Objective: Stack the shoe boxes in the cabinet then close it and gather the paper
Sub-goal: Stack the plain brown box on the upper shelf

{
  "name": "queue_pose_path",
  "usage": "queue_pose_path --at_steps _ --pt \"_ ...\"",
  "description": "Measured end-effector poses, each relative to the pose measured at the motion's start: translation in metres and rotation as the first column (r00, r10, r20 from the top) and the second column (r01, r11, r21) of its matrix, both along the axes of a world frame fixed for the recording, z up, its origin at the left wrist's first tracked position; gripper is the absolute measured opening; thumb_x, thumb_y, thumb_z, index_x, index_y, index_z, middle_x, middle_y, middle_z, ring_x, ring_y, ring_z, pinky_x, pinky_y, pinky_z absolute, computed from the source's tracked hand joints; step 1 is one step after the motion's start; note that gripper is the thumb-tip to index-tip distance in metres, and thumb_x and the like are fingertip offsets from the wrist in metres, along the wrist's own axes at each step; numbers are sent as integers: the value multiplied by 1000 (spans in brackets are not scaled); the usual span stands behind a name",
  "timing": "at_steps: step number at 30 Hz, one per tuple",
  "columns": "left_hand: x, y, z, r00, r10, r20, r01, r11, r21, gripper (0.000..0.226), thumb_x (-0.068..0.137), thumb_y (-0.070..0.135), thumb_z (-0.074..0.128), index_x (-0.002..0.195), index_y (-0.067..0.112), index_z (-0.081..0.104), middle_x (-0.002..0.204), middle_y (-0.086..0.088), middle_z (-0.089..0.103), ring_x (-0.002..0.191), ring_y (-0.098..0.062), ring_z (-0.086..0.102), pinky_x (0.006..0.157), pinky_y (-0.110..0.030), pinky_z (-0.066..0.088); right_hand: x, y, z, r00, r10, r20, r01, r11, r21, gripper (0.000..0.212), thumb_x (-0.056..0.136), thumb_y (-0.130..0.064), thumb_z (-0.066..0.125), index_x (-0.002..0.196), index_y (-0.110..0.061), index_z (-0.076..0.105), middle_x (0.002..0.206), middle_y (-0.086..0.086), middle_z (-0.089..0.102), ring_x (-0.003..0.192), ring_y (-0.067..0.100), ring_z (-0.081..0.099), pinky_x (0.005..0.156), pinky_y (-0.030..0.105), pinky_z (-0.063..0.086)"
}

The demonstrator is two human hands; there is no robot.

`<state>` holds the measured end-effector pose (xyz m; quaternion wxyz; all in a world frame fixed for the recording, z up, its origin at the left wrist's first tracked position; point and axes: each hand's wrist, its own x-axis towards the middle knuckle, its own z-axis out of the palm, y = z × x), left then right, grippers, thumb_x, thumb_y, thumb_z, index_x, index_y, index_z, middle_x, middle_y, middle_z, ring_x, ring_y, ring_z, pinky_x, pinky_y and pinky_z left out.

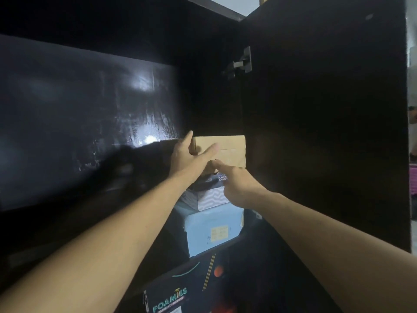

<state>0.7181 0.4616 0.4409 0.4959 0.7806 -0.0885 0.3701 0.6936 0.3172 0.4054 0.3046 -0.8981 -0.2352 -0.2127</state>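
The left hand (188,154) is in the middle of the frame, holding the left end of the brown box (225,150), with the thumb across its front and the other fingers around its left side. The right hand (237,181) is just below and to the right, its pointing finger pushing on the bottom edge of the brown box while its other fingers are curled in and hold nothing. The brown box sits on top of the pile inside the cabinet (90,123). Under it is a dark box (209,180) with white words, then a grey box (207,199) with wavy lines, then a light blue box (212,231) with a yellow label. At the bottom of the frame is a black box (180,290) that says FOAMIES. On the right side the door (327,109) stands open, with a hinge (242,61) near the top.
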Motion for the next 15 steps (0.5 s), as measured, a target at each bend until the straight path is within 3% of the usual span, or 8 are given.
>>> queue_pose_path --at_steps 3,7,15 --pt "11 6 3 985 159 74 -162 986 41 70 77 35 75 141 28 46 139 -1 50 128 -18 47 109 -36 38 12 -2 -1 999 -34 17 34 999 23 70 88 9 34 151 -21 31 157 -4 32 130 26 47 80 24 51" --pt "22 13 3 982 176 73 -182 980 77 65 81 24 73 141 24 47 137 -3 54 124 -21 51 108 -38 40 24 1 -4 998 -51 40 53 997 -60 62 84 11 33 142 -11 40 156 -2 30 129 32 45 96 41 48" --pt "30 23 2 968 250 27 -251 954 163 70 87 22 67 148 27 34 145 -1 48 131 -24 47 109 -35 38 39 5 -6 998 -36 -42 27 979 -201 81 84 9 32 155 -24 14 163 -12 7 147 26 20 108 35 38"
